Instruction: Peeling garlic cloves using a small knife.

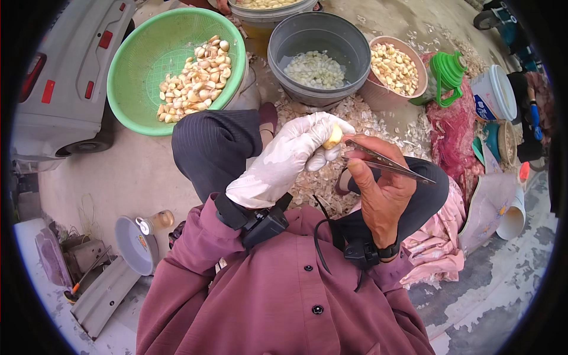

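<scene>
A garlic clove [333,136] is pinched between the thumb and fingers of my left hand [301,142], which wears a white glove. My bare right hand [384,186] grips metal tweezers [390,164], their tips close beside the clove; whether they touch it I cannot tell. Beyond my hands, a dark grey bucket [319,20] holds pale peeled cloves [316,69] in what looks like water. Left of it, a green plastic colander [133,57] contains many unpeeled cloves [197,82]. A pink bucket [377,95] on the right is full of cloves [394,66].
Garlic skins [319,191] litter the floor around my feet. A silver vehicle [66,88] stands at far left. At right are a green thermos-like jug [446,73], a white bucket [497,93] and a red mesh sack [450,128]. A grey basin [135,246] with a bottle [157,221] lies lower left.
</scene>
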Available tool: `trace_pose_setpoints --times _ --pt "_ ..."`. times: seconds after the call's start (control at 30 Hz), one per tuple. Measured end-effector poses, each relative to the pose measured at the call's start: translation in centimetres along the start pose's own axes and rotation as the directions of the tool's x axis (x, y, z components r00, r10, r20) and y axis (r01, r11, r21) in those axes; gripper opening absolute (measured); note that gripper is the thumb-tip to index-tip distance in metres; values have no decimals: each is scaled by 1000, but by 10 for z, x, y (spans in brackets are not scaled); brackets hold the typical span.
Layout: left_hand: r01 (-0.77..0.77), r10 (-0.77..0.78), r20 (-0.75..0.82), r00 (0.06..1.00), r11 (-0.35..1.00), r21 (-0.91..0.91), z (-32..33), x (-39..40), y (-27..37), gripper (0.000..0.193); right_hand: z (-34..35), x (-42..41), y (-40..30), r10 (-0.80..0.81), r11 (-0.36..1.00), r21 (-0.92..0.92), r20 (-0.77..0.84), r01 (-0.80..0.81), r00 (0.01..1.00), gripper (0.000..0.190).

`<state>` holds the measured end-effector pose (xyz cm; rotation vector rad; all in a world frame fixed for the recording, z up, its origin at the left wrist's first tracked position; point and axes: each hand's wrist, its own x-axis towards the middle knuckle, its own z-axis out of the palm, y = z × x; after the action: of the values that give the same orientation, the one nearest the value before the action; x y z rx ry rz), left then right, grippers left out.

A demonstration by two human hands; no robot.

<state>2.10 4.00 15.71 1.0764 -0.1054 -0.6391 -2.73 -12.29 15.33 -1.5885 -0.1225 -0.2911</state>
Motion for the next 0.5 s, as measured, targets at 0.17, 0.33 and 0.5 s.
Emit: trace_pose_setpoints --times 0.17,0.33,0.5 --pt "41 -24 -129 991 991 129 -5 -1 -8 31 12 1 12 -130 969 -212 11 130 991 29" --pt "60 -29 -141 990 974 219 -15 6 -6 35 10 8 15 -66 978 -193 45 73 997 28" --pt "-20 47 -61 997 925 379 1 20 -2 37 -6 10 -1 57 975 -211 -34 -63 998 21"
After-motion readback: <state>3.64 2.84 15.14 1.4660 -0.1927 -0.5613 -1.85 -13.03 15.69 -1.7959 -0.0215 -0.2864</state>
